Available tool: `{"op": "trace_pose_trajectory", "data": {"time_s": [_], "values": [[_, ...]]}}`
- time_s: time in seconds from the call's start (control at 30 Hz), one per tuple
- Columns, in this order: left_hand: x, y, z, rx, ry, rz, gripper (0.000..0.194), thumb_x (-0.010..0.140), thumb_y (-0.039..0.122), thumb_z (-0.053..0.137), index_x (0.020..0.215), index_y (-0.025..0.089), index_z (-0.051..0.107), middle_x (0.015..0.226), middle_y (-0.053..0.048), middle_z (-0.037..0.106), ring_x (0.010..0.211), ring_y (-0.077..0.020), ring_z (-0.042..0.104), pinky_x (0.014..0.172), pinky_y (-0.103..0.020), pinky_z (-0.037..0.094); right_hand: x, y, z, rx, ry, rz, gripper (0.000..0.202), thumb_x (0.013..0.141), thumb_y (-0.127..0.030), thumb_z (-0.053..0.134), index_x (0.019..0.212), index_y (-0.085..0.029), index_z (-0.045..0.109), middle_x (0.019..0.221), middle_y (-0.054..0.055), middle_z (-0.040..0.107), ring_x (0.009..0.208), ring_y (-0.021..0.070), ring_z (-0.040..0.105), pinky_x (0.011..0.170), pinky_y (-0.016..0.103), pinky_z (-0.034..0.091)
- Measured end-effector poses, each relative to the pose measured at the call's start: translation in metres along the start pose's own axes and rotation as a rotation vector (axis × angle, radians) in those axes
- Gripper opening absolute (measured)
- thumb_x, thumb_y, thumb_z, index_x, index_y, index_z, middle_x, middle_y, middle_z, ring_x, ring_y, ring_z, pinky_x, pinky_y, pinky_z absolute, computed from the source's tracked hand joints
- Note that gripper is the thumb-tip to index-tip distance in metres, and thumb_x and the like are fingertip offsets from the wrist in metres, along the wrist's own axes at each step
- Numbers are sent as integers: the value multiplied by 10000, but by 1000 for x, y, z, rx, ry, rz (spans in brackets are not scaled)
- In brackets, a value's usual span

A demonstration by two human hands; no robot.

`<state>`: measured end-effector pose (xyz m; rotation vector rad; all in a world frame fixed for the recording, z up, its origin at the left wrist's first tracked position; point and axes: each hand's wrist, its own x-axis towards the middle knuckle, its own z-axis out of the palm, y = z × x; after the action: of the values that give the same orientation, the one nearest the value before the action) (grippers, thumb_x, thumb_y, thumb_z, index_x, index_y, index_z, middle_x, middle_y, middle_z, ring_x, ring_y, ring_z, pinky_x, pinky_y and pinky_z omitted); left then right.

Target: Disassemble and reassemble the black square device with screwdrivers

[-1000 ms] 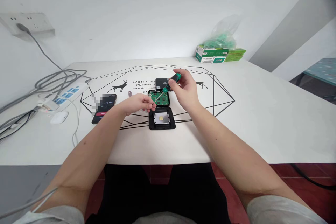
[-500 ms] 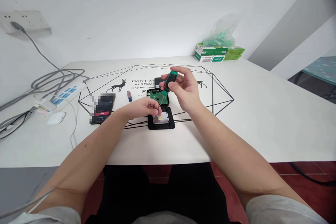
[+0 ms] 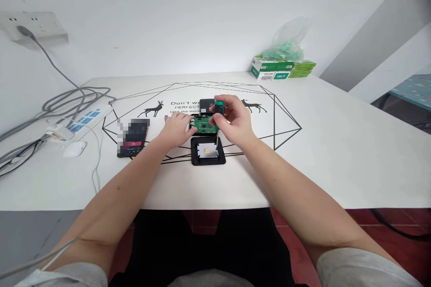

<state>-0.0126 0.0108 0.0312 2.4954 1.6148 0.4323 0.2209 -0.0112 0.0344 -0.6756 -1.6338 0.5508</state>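
Note:
My right hand (image 3: 235,121) grips a green and black screwdriver (image 3: 219,107). Its thin shaft points down at the near right corner of a green circuit board (image 3: 203,125) in a dark case. On the left, my left hand (image 3: 177,130) has its fingers spread, with the thumb and fingertips at the board's left edge. Closer to me lies a black square cover (image 3: 194,159) with a silver plate (image 3: 202,154) and a yellowish pad (image 3: 207,150) inside. Behind the board is a flat black piece (image 3: 206,106), partly hidden by my right hand.
At left are a phone (image 3: 134,136), a white earbud-style case (image 3: 75,149), a power strip (image 3: 88,121) and coiled grey cables (image 3: 70,98). Green and white boxes (image 3: 272,67) with a plastic bag (image 3: 286,47) on top stand at the back right.
My left hand has left the cover, opened and moved up-left to the board's edge. The screwdriver in my right hand has turned more upright, its tip shifting right from above the cover.

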Motion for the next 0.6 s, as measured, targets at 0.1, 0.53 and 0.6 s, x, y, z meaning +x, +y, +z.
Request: {"op": "trace_pose_trajectory", "data": {"time_s": [0.1, 0.53, 0.6], "values": [[0, -3, 7, 117, -70, -7, 579, 1120, 511, 517, 1610, 205, 563, 1651, -185, 590, 1568, -427, 454, 1292, -667, 328, -1, 1, 0, -50, -9, -16, 395, 963, -341, 688, 1355, -310, 644, 1057, 46, 789, 902, 235, 817, 684, 389, 684], [-1, -5, 7, 144, -167, 2, 668, 1133, 610, 377, 1649, 206, 504, 1613, -204, 599, 1555, -429, 450, 1316, -707, 235, -2, -5, 2, -173, -10, -154, 376, 944, -330, 706, 1315, -290, 657, 1168, 65, 800, 888, 219, 811, 701, 364, 681], [-1, -6, 7, 132, -169, 5, 673, 1129, 613, 389, 1647, 199, 508, 1605, -213, 603, 1552, -435, 453, 1314, -705, 238, -2, -4, 3, -169, -5, -152, 381, 946, -335, 712, 1320, -289, 658, 1159, 67, 801, 880, 219, 807, 692, 363, 679]]}}
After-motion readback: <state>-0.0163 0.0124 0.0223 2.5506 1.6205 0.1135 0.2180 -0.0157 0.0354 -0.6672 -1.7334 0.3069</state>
